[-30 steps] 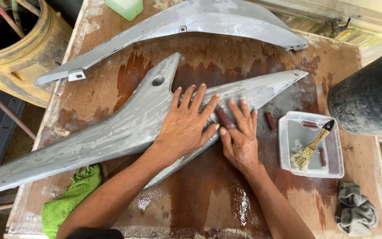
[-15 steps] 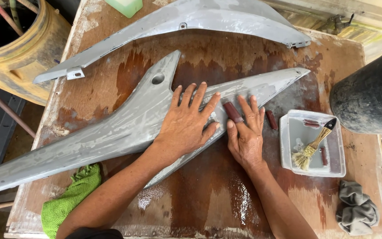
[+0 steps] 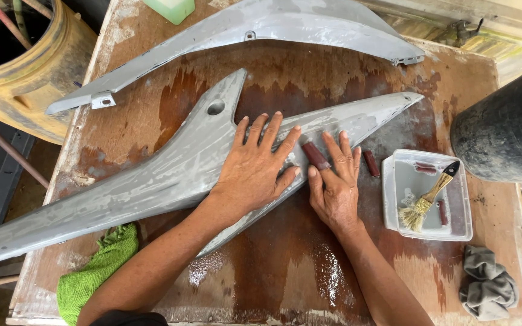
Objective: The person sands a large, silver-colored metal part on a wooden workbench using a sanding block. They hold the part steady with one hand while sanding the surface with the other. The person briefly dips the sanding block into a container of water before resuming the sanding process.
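A long grey pointed body panel [image 3: 152, 181] lies across the wet wooden table [image 3: 273, 278]. My left hand [image 3: 255, 169] rests flat on its middle, fingers spread, holding nothing. Just to its right, my right hand [image 3: 333, 187] presses a small reddish-brown sandpaper piece [image 3: 315, 155] under its index and middle fingers against the panel's narrow right part. A second small brown piece [image 3: 371, 163] lies loose on the table, right of that hand.
A second grey panel [image 3: 261, 30] lies along the table's back. A clear plastic tray [image 3: 389, 205] with a paintbrush [image 3: 427, 196] sits at right, below a black drum [image 3: 502, 133]. Also here: a grey rag [image 3: 487, 290], a green cloth [image 3: 98, 271], a yellow barrel [image 3: 25, 78].
My right hand slid the sandpaper piece a little to the right along the panel and slightly back. My left hand stayed pressed in place.
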